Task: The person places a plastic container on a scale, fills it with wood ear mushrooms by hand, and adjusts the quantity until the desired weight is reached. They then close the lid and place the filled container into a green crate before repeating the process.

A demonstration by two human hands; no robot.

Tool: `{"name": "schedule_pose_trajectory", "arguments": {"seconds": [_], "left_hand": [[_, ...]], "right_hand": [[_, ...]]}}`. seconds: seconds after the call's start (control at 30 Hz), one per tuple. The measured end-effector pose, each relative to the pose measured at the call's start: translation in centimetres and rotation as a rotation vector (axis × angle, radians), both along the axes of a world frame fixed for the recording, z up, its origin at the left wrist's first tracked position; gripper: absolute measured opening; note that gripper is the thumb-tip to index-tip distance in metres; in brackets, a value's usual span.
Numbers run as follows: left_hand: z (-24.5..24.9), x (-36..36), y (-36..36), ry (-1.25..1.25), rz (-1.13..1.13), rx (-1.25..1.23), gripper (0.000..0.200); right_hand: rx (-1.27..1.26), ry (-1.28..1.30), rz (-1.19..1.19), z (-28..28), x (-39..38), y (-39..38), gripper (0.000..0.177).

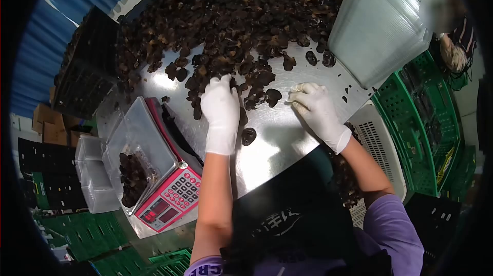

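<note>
While the white-gloved left hand (221, 105) is lying open on dark dried mushrooms (231, 14), the white-gloved right hand (316, 104) is resting half-curled, its hold unclear, on the shiny steel table (285, 140).

Polished steel tabletop (277, 137). A heap of dark dried fungus (231, 8) covers its far half; loose pieces (248, 135) lie scattered nearer. A red weighing scale (172, 199) stands at the left edge, and a stack of clear plastic trays (377, 24) at far right.

White gloves (222, 122) cover both hands (316, 106); purple sleeves (395, 224), black apron (287, 209).
</note>
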State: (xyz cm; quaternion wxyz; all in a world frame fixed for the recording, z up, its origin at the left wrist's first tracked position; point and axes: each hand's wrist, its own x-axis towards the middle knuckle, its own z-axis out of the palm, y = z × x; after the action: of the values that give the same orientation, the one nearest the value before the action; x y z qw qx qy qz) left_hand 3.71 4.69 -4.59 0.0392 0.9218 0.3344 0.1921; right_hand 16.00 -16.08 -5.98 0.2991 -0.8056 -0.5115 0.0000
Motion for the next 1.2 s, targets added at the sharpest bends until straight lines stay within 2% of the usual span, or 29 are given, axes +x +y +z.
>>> {"name": "schedule_pose_trajectory", "arguments": {"seconds": [0.03, 0.07, 0.1, 0.13, 0.2, 0.37, 0.43, 0.5, 0.57, 0.6, 0.63, 0.7, 0.77, 0.8, 0.83, 0.9, 0.97, 1.03, 1.13, 1.2], "left_hand": [[-0.2, 1.0, 0.7, 0.072, 0.031, 0.078, 0.031], [-0.4, 1.5, 1.4, 0.189, 0.036, 0.020, 0.035], [-1.1, 2.0, 2.0, 0.206, 0.045, 0.059, 0.023], [-1.8, 2.3, 2.7, 0.219, 0.035, 0.073, 0.022], [-2.1, 2.0, 3.4, 0.230, 0.032, 0.090, 0.021], [2.1, -2.4, 0.2, -0.164, 0.070, 0.079, 0.016], [2.1, -4.4, -1.0, -0.157, 0.089, 0.093, 0.015], [1.5, -6.4, -1.9, -0.089, 0.039, 0.030, 0.016], [0.5, -8.2, -2.6, 0.016, -0.016, -0.139, 0.021], [1.6, -8.9, -3.1, 0.112, -0.051, -0.402, 0.027], [1.1, -9.7, -3.2, 0.072, -0.096, -0.530, 0.032], [2.3, -9.2, -3.2, 0.019, -0.088, -0.447, 0.031], [2.5, -7.6, -2.4, -0.084, -0.039, -0.371, 0.030], [2.1, -6.2, -1.8, -0.088, -0.040, -0.273, 0.030], [2.1, -4.7, -1.5, -0.059, -0.038, -0.224, 0.028], [0.8, -1.8, -0.5, 0.163, -0.008, -0.126, 0.025], [-1.2, -1.1, 0.4, 0.183, -0.112, -0.151, 0.027], [-1.5, -1.0, 0.2, 0.168, -0.115, -0.107, 0.022], [1.7, -2.5, -1.6, 0.183, -0.202, -0.485, 0.015], [2.7, -2.5, -2.0, 0.147, -0.166, -0.485, 0.016]], "right_hand": [[0.007, 0.000, -0.001, -0.1, -0.2, 0.6, 0.016], [0.072, -0.050, 0.029, -0.3, -0.6, 1.9, 0.019], [0.136, -0.102, 0.058, -0.6, -0.9, 3.2, 0.023], [0.123, -0.115, 0.082, -1.1, -1.3, 4.5, 0.030], [0.033, -0.172, 0.071, -1.7, -1.9, 7.3, 0.023], [-0.084, -0.265, 0.059, -2.1, -2.3, 9.0, 0.015], [0.183, -0.184, 0.063, -1.3, -2.2, 7.4, 0.012], [0.300, -0.168, 0.105, 1.5, -1.6, 3.6, 0.014], [0.066, -0.089, 0.066, 4.4, -0.8, -2.5, 0.009], [-0.082, 0.036, 0.049, 6.3, -0.6, -6.2, 0.009], [-0.169, 0.025, -0.015, 6.7, -0.3, -9.6, 0.014], [-0.498, -0.083, -0.183, 8.0, -0.1, -15.3, 0.019], [-0.627, -0.142, -0.390, 8.0, -0.5, -17.4, 0.023], [-0.622, -0.143, -0.410, 7.7, -0.5, -17.3, 0.025], [-0.622, -0.143, -0.415, 7.3, -0.6, -16.4, 0.025], [-0.185, -0.051, -0.281, 6.3, -1.2, -12.3, 0.030], [0.034, 0.190, -0.142, 4.5, -1.6, -7.2, 0.035], [0.088, 0.130, -0.043, 3.0, -1.8, -2.0, 0.039], [0.154, 0.133, -0.058, 0.2, -1.5, 3.0, 0.039], [0.004, 0.145, 0.126, -0.2, -1.5, 4.0, 0.031]]}}
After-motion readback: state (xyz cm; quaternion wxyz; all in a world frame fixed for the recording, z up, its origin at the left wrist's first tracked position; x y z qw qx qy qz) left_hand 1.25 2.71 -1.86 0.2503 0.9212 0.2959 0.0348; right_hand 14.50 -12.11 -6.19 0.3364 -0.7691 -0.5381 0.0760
